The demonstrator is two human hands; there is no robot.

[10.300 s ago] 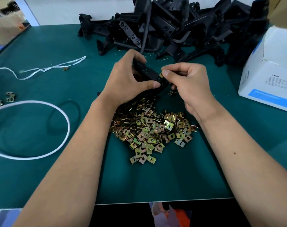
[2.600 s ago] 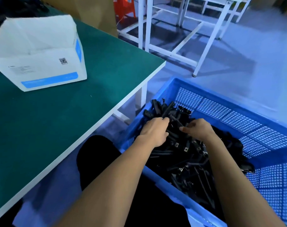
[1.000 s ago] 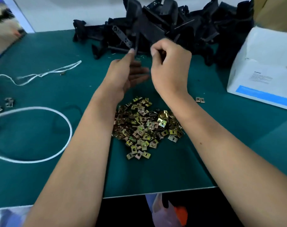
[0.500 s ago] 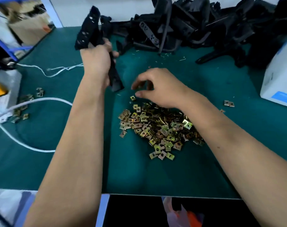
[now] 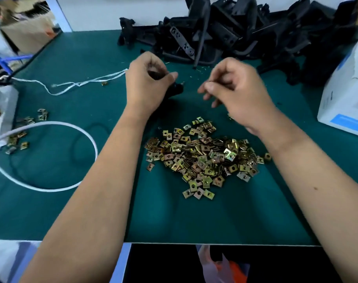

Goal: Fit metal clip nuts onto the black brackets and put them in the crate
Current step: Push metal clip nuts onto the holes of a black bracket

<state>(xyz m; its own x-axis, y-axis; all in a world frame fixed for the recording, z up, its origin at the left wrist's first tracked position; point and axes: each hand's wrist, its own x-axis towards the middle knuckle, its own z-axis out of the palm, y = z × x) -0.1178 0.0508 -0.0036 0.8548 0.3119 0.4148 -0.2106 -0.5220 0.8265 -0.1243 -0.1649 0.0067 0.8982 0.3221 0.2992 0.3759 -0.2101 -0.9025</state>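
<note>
My left hand point(image 5: 147, 82) grips a black bracket point(image 5: 175, 89) just above the green table; most of the bracket is hidden under the palm. To its right, my right hand point(image 5: 235, 88) hovers with thumb and forefinger pinched together as if on a small clip nut. That hand is blurred and the nut itself does not show. A heap of brass-coloured clip nuts point(image 5: 202, 158) lies on the mat below both hands. More black brackets point(image 5: 235, 33) are piled along the table's far edge. The crate is out of view.
A white box with blue print point(image 5: 347, 94) stands at the right edge. A white cord loop point(image 5: 51, 156), thin white string point(image 5: 82, 82) and a few loose clip nuts point(image 5: 21, 129) lie at the left. The table's front edge point(image 5: 215, 243) is near my elbows.
My left hand has brought the bracket down from the upper left to the table's middle. My right hand has lifted off the clip nut heap toward the bracket.
</note>
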